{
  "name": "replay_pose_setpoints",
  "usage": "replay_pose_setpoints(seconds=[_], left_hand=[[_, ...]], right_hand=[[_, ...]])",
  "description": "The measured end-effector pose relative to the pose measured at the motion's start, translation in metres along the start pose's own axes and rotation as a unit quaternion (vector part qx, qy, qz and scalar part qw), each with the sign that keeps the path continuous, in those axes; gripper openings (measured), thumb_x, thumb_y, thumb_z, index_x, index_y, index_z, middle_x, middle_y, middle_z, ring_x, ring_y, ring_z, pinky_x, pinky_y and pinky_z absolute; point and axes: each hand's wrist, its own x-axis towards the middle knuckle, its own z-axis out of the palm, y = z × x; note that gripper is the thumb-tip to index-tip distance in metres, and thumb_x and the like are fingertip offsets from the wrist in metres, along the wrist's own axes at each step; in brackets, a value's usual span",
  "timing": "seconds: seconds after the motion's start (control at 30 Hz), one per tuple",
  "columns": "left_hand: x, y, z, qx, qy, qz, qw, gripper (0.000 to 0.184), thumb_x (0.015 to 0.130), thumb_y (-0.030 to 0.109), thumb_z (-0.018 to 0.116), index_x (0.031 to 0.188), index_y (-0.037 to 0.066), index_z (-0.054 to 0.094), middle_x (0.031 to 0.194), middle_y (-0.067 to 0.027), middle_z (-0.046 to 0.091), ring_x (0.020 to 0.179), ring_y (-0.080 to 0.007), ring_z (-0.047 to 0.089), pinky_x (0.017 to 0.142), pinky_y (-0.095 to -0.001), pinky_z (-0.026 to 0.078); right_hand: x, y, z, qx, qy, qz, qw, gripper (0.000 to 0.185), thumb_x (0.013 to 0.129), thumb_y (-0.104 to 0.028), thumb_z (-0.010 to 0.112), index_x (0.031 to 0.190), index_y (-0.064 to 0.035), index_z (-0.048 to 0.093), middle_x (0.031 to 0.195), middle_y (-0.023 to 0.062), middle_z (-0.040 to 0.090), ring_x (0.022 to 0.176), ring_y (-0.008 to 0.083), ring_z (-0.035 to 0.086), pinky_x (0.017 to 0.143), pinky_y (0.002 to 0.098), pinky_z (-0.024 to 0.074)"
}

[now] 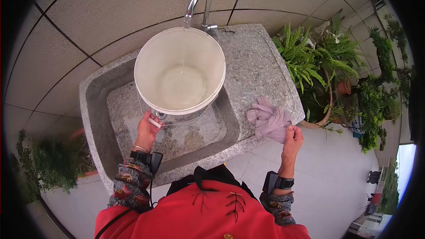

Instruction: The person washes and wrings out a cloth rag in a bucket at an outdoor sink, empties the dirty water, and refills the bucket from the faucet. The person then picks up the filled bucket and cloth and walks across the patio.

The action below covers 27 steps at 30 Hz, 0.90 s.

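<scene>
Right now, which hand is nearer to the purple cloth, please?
The right hand, holding an edge of the cloth; the left hand is farther, at the bucket handle.

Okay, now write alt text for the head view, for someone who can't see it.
A person's left hand holds the handle of a pale bucket under a tap at a stone sink. Their right hand grips a pinkish cloth at the edge of the counter. Green plants grow to the right.
</scene>
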Motion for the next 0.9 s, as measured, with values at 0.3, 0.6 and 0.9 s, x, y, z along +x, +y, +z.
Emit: replay_pose_setpoints(seconds=[0.3,0.6,0.9], left_hand=[[-0.012,-0.003,0.003,0.003,0.051,0.016,0.999,0.021,0.088,0.030,0.050,0.086,0.010,0.050,0.071,-0.0075,0.057,0.063,-0.0225,0.058,0.058,-0.0387,0.050],[-0.048,0.023,0.044,0.092,0.302,0.382,0.868,0.022,0.083,0.009,0.051,0.105,0.005,0.047,0.087,-0.0053,0.055,0.074,-0.0146,0.055,0.062,-0.0275,0.046],[-0.032,0.088,0.214,-0.083,0.040,0.181,0.979,0.024,0.086,0.016,0.049,0.105,0.001,0.051,0.096,-0.0102,0.058,0.088,-0.0204,0.057,0.076,-0.0327,0.049]], right_hand=[[0.088,-0.010,0.025,-0.294,-0.072,-0.158,0.940,0.014,0.083,-0.013,0.057,0.085,0.0005,0.055,0.080,0.0065,0.056,0.076,0.0156,0.051,0.068,0.0290,0.0411],[0.055,-0.158,0.187,0.466,-0.474,0.153,0.732,0.023,0.089,-0.013,0.051,0.103,0.0046,0.053,0.110,0.0184,0.056,0.103,0.0256,0.055,0.090,0.0373,0.0450],[0.056,-0.176,0.334,0.649,-0.417,0.437,0.463,0.021,0.091,-0.003,0.044,0.107,0.0071,0.051,0.108,0.0178,0.055,0.107,0.0276,0.052,0.094,0.0382,0.0449]])
